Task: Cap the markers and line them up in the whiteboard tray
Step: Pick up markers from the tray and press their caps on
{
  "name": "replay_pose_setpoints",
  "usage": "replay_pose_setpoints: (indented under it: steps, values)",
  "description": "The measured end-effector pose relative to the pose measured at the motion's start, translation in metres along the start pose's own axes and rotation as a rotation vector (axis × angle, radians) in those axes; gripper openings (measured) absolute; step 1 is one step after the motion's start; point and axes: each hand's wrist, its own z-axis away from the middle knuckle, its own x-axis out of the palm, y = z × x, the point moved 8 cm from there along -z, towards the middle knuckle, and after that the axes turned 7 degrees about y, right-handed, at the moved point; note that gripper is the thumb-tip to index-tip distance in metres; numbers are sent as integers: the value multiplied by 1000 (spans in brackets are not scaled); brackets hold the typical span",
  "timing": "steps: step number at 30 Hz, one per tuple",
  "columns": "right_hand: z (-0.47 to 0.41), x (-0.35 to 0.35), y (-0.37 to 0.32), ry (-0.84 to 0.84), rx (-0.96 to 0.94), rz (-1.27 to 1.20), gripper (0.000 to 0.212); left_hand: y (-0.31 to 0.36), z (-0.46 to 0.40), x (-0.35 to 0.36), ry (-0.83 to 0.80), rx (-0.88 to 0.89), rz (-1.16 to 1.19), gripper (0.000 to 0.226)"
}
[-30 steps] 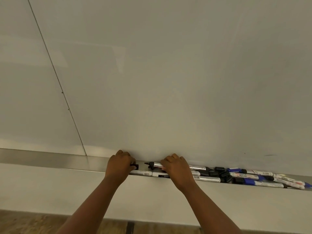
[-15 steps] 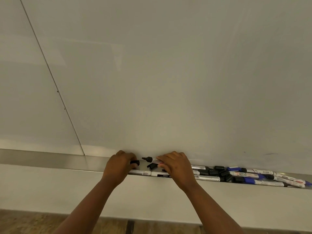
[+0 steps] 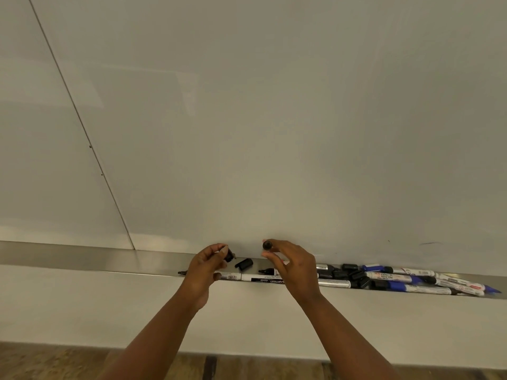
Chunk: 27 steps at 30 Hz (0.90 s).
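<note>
Holding both hands just above the whiteboard tray (image 3: pixel 82 260), we have our left hand (image 3: pixel 204 266) curled, its fingertips pinching a small black cap (image 3: pixel 229 255). Our right hand (image 3: pixel 295 266) pinches a marker (image 3: pixel 267 245) near its dark end between thumb and forefinger, that end pointing back toward us; the rest of its barrel is hidden behind the hand. The two grips are apart, cap and marker not touching. Between them a loose black cap (image 3: pixel 244 264) lies in the tray. Below it a white marker (image 3: pixel 263 278) lies lengthwise along the front edge, and an uncapped black tip (image 3: pixel 181 272) pokes out left of our left wrist. To the right sits a jumbled pile of markers (image 3: pixel 406 281), silver, black and blue, with loose caps among them. Above rises the whiteboard (image 3: pixel 274 119).
</note>
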Motion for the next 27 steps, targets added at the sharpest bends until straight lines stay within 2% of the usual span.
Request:
replay_pose_setpoints:
  steps: [5,9,14,20,27]
  values:
    - [-4,-8,-14,32,-66,12,24,0,0,-4,76,-66,114,12]
    - [-7,-2,-33,-108,-243,240,24,3,2,-2,84,-95,178,10]
    - [0,0,-38,-130,-385,431,32,8,5,2,74,-113,233,8]
    - [0,-1,-38,-111,-431,488,40,15,9,5,70,-49,199,7]
    - [1,1,-45,-112,-487,468,34,21,13,13,13,29,129,10]
